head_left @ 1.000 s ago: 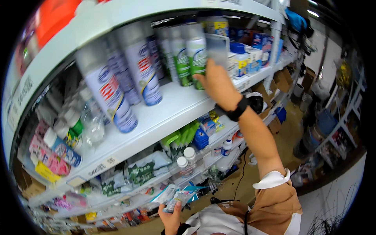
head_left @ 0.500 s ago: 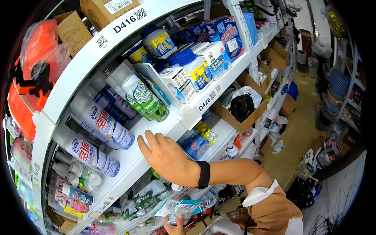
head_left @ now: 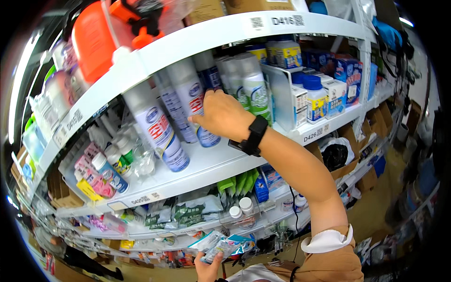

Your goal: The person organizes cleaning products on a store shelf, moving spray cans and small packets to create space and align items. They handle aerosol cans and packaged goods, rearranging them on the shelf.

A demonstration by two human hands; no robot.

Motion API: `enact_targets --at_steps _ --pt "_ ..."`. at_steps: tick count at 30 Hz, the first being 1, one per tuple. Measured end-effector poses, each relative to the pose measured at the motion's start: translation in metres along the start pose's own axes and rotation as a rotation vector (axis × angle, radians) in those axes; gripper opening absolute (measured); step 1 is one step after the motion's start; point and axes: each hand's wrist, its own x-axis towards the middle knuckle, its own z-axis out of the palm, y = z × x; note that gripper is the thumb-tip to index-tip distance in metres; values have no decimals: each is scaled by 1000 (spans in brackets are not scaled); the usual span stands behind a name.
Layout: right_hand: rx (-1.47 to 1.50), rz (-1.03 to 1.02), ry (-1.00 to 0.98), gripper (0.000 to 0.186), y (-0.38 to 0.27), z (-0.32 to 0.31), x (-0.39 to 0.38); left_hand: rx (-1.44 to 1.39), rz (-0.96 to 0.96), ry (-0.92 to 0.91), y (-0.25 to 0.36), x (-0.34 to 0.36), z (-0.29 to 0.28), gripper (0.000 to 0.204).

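My right hand [head_left: 218, 113], with a black wristband, has its fingers curled around a white spray can with red-and-blue label [head_left: 206, 136] on the middle shelf; the hand hides part of it. Similar cans [head_left: 171, 150] stand to its left, a dark blue one [head_left: 209, 74] behind, and green-labelled cans [head_left: 258, 98] to the right, beside a clear divider [head_left: 277, 94]. At the bottom of the view, my left hand [head_left: 206, 267] holds small blue-and-white plastic packets [head_left: 221, 246].
The shelf's rim [head_left: 263, 157] runs across the view. Below are bagged goods [head_left: 197, 211] and a cardboard box [head_left: 347, 141]; above sit orange plastic items [head_left: 94, 47]. An aisle [head_left: 376, 197] runs at right. Another person [head_left: 66, 254] is at the lower left.
My right hand has left the green-labelled cans and moved left and up onto the white spray can. The view has swung back leftward since half a second ago.
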Motion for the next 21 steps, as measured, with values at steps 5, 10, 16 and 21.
enact_targets --at_steps 5,10,16,21 --pt "106 235 -57 60 -12 30 15 264 -56 -8 53 -12 2 70" --pt "-49 200 -78 59 -3 44 22 122 -30 -83 38 -4 -21 62" --pt "-266 185 -62 59 13 59 35 27 93 -177 44 2 -30 33" --pt "-362 214 89 35 0 67 37 53 109 -170 53 -3 -41 32"
